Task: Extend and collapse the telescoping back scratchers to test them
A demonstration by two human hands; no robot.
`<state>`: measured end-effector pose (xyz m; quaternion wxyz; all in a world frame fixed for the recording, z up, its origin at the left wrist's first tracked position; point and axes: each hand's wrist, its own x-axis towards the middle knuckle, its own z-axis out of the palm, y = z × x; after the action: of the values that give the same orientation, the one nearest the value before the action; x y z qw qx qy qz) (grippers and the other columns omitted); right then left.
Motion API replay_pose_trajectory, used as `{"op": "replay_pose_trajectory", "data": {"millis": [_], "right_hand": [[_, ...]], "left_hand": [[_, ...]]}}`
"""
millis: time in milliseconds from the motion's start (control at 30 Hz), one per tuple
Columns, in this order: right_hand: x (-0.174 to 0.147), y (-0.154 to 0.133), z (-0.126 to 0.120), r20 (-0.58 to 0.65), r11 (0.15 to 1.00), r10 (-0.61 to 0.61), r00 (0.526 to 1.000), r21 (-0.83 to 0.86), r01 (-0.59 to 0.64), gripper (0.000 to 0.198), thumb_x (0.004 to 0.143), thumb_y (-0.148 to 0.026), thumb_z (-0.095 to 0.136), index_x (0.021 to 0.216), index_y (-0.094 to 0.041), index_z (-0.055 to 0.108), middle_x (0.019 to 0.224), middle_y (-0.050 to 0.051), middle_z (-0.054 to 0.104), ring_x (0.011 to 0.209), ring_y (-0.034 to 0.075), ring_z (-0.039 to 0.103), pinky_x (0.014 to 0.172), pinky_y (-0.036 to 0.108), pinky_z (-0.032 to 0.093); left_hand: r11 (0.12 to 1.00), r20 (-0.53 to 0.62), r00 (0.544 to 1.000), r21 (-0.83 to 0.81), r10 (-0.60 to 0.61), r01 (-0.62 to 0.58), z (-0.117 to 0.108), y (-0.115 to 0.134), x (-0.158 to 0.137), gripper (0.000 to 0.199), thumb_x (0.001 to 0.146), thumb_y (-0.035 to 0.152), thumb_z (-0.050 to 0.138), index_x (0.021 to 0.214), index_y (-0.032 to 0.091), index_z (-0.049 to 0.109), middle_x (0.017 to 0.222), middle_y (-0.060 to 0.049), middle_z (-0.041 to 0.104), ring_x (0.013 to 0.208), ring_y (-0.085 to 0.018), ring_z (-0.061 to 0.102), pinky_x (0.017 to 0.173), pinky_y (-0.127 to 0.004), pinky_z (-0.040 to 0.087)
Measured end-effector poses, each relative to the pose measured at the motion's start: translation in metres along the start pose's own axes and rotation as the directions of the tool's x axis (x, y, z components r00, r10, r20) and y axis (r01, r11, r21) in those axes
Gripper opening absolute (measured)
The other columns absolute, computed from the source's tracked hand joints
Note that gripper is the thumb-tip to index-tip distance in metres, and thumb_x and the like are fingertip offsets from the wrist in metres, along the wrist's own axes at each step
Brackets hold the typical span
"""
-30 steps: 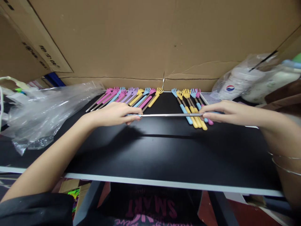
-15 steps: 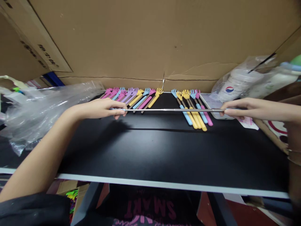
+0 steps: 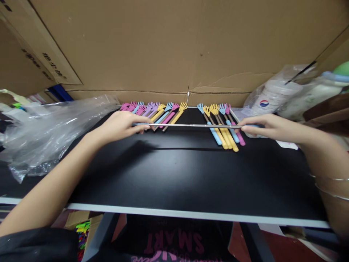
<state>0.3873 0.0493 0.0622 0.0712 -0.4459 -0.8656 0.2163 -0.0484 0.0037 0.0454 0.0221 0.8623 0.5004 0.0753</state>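
Between my hands, a telescopic back scratcher (image 3: 188,125) with a thin metal rod is stretched out level above the black table. My left hand (image 3: 127,125) is closed around its blue left end, where the claw is mostly hidden by my fingers. At the other end, my right hand (image 3: 265,125) grips the blue handle. Behind the rod lie two groups of back scratchers: a left row (image 3: 156,112) in pink, purple, yellow and blue, and a right group (image 3: 223,131) with blue, yellow and pink handles pointing toward me.
Clear plastic bags (image 3: 40,134) are heaped on the left. At the right stand a bagged white cup (image 3: 272,98) and a pale container near the scratchers. Cardboard (image 3: 136,47) walls off the back. A box of colourful pieces (image 3: 83,233) sits below the table's front edge (image 3: 191,216).
My right hand has moved left, toward my left hand, and the stretched rod between them has become shorter. My left hand has shifted slightly right.
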Motion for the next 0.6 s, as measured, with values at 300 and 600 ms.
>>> {"op": "replay_pose_trajectory", "data": {"millis": [300, 600], "right_hand": [[0.019, -0.058, 0.064, -0.143, 0.961, -0.224, 0.964, -0.196, 0.194, 0.043, 0.092, -0.056, 0.036, 0.095, -0.027, 0.067, 0.079, 0.003, 0.070, 0.065, 0.018, 0.061, 0.061, 0.028, 0.037], [0.014, -0.077, 0.080, -0.215, 0.896, -0.272, 0.938, -0.411, 0.166, 0.045, 0.095, -0.053, 0.028, 0.097, -0.027, 0.065, 0.078, 0.004, 0.071, 0.064, 0.018, 0.062, 0.054, 0.029, 0.031]], "left_hand": [[0.976, -0.123, 0.971, 0.100, 0.204, -0.193, 0.025, 0.051, 0.004, 0.047, 0.097, 0.052, 0.031, 0.105, 0.026, 0.069, 0.088, -0.002, 0.075, 0.076, -0.016, 0.067, 0.062, -0.022, 0.035], [0.966, -0.175, 0.959, 0.173, 0.223, -0.193, 0.033, 0.073, 0.004, 0.047, 0.099, 0.049, 0.027, 0.103, 0.026, 0.068, 0.084, -0.002, 0.074, 0.077, -0.016, 0.068, 0.056, -0.024, 0.030]]}}
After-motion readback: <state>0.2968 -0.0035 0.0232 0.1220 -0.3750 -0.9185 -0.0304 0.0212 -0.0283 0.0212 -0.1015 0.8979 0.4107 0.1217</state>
